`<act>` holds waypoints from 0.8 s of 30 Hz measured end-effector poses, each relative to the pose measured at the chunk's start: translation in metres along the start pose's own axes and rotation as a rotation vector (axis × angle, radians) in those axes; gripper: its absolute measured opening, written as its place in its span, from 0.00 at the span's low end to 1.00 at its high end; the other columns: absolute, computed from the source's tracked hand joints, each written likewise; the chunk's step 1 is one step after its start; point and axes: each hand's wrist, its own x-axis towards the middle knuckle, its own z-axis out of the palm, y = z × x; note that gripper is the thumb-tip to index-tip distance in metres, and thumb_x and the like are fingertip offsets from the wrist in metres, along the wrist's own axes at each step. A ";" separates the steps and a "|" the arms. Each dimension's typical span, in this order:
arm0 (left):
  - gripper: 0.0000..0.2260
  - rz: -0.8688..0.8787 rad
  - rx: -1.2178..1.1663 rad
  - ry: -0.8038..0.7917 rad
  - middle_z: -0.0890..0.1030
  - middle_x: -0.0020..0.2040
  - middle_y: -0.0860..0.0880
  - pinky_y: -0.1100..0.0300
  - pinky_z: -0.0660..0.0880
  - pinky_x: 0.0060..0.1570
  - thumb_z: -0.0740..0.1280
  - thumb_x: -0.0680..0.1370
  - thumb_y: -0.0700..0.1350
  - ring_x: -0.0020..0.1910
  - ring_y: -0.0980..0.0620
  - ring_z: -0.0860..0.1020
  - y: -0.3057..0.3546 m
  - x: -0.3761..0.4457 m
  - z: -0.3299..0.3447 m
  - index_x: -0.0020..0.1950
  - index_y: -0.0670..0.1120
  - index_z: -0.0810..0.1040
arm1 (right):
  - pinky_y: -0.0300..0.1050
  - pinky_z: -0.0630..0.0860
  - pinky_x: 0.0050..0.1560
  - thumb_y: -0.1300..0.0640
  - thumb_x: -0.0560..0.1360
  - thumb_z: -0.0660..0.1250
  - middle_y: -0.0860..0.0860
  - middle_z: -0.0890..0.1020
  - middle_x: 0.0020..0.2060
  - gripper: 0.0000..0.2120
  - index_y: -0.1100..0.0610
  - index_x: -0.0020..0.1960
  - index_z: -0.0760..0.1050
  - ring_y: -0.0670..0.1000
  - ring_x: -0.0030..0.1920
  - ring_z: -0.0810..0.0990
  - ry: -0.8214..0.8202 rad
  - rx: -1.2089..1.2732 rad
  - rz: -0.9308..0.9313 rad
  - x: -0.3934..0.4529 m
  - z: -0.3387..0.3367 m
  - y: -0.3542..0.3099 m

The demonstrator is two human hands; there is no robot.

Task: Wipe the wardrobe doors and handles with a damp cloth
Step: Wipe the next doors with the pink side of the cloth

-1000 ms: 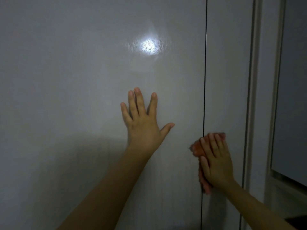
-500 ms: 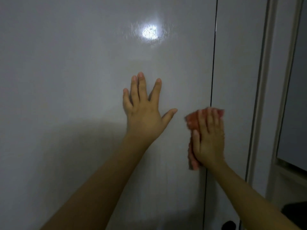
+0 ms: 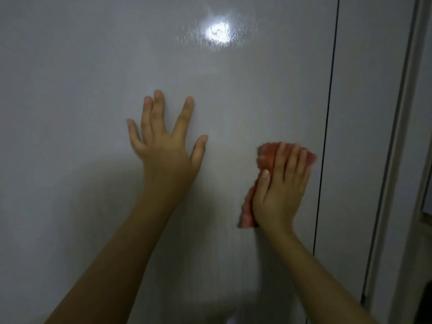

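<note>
**Cloth flat on the wide door, left of the seam**

No container shows in this view; the frame is filled by two pale, glossy doors. The wide door (image 3: 93, 66) takes up most of the picture. A dark vertical seam (image 3: 329, 113) parts it from the narrow door (image 3: 369, 113) on the right, and beyond that stands a pale frame (image 3: 402, 136).

The cloth (image 3: 266, 157) is orange-pink and bunched. It lies against the wide door, just left of the seam and apart from it. Its upper edge fans out past the fingertips, and a narrower tail hangs down beside the heel of the palm. The picture is dim and a little blurred, so whether it is damp cannot be told from its look.

The right hand (image 3: 280, 185) lies on the cloth with fingers straight and close together, pointing up, the thumb laid along the cloth's left side. It presses the cloth to the door rather than curling round it.

The left hand (image 3: 163, 146) is spread wide, fingers up and thumb out to the right, flat on the wide door. It holds nothing and sits near the cloth, to its left.

Above both hands a bright glare (image 3: 218, 32) shines on the wide door, with fine streaks around it. Faint vertical streaks also mark the door below the cloth.
</note>
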 end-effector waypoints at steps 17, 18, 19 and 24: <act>0.26 0.002 -0.025 -0.023 0.60 0.75 0.35 0.34 0.50 0.69 0.61 0.78 0.57 0.75 0.35 0.58 -0.003 0.001 0.001 0.75 0.50 0.66 | 0.56 0.45 0.76 0.51 0.79 0.52 0.57 0.56 0.74 0.28 0.57 0.76 0.50 0.60 0.76 0.53 -0.195 -0.043 -0.449 -0.027 0.008 -0.021; 0.26 0.004 -0.017 -0.022 0.60 0.75 0.35 0.34 0.51 0.68 0.61 0.78 0.57 0.74 0.36 0.58 -0.003 0.002 0.000 0.75 0.50 0.66 | 0.55 0.45 0.76 0.50 0.80 0.51 0.56 0.56 0.74 0.26 0.54 0.76 0.51 0.58 0.76 0.52 -0.251 -0.073 -0.617 -0.033 0.005 -0.016; 0.26 0.006 -0.007 -0.018 0.61 0.75 0.35 0.34 0.52 0.68 0.61 0.78 0.57 0.74 0.36 0.58 -0.003 0.002 0.000 0.75 0.50 0.66 | 0.55 0.45 0.76 0.50 0.80 0.51 0.55 0.56 0.75 0.26 0.53 0.76 0.52 0.57 0.76 0.51 -0.282 -0.092 -0.748 -0.030 0.003 -0.008; 0.26 0.010 0.013 -0.018 0.62 0.75 0.36 0.34 0.54 0.68 0.61 0.78 0.58 0.74 0.37 0.60 -0.002 0.000 0.000 0.75 0.51 0.66 | 0.53 0.44 0.76 0.51 0.79 0.53 0.55 0.56 0.75 0.27 0.56 0.76 0.52 0.55 0.76 0.51 -0.157 -0.081 -0.513 0.017 -0.003 -0.010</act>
